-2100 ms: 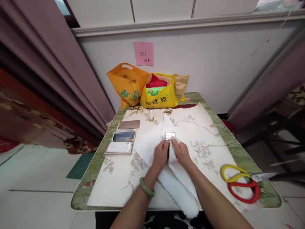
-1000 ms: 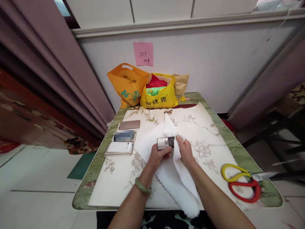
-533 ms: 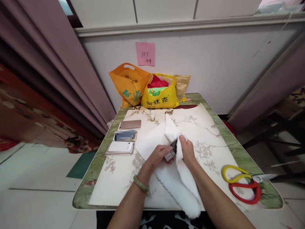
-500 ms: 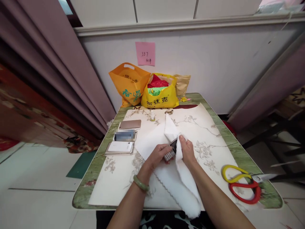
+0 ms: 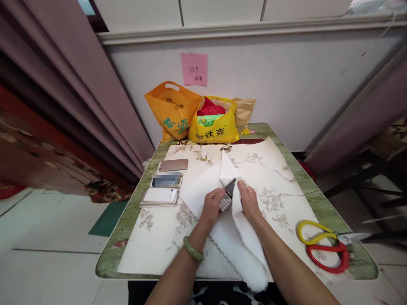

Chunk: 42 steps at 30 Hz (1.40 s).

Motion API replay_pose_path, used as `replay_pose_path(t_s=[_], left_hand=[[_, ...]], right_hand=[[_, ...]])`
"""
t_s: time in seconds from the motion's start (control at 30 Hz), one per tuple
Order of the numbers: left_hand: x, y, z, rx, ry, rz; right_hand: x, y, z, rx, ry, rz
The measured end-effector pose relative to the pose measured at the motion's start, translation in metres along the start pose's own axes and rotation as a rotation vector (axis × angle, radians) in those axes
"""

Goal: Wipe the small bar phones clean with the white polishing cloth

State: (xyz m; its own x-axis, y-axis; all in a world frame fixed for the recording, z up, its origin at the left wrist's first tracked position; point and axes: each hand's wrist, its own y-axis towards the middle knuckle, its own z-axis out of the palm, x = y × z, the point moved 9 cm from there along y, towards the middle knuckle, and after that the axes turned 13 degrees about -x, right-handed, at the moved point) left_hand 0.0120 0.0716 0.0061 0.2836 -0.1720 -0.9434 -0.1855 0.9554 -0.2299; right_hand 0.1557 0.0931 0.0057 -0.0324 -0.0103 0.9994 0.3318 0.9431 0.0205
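A keypad mobile phone (image 5: 226, 201) with silver keys and a dark screen is gripped at its left edge by my left hand (image 5: 211, 207), thumb on its front. My right hand (image 5: 249, 199) is closed on a fold of a white fluffy cloth (image 5: 237, 245), which lies against the phone's right side. The cloth spreads under both hands, one corner pointing away from me and another hanging over the table's near edge. The fingers behind the phone and inside the cloth are hidden.
To the left lie several smartphones, among them a white phone (image 5: 162, 195) and a rose-gold phone (image 5: 173, 165). A small white bottle (image 5: 204, 153) stands behind the cloth. Scissors (image 5: 327, 245) lie at the right edge. An orange bag (image 5: 173, 114) and a yellow bag (image 5: 213, 132) stand at the back.
My left thumb has slid off the phone's screen toward its lower left edge, so more of the screen and keypad shows. My right hand has shifted slightly left with the cloth.
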Motion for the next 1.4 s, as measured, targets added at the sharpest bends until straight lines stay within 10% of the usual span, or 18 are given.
replay_pose_path(t_s=[0.6,1.1,1.4], left_hand=[[-0.013,0.013,-0.005,-0.269,0.196,0.252],[0.003,-0.01,0.027,0.303,0.304,0.127],[-0.012,-0.001,0.009,-0.084,0.382,0.345]], right_hand=[[0.015,-0.01,0.018,0.181,-0.396,-0.22],[-0.015,0.007,-0.013,-0.174,0.179,0.228],[0.008,-0.003,0.008,0.073,-0.285,-0.147]])
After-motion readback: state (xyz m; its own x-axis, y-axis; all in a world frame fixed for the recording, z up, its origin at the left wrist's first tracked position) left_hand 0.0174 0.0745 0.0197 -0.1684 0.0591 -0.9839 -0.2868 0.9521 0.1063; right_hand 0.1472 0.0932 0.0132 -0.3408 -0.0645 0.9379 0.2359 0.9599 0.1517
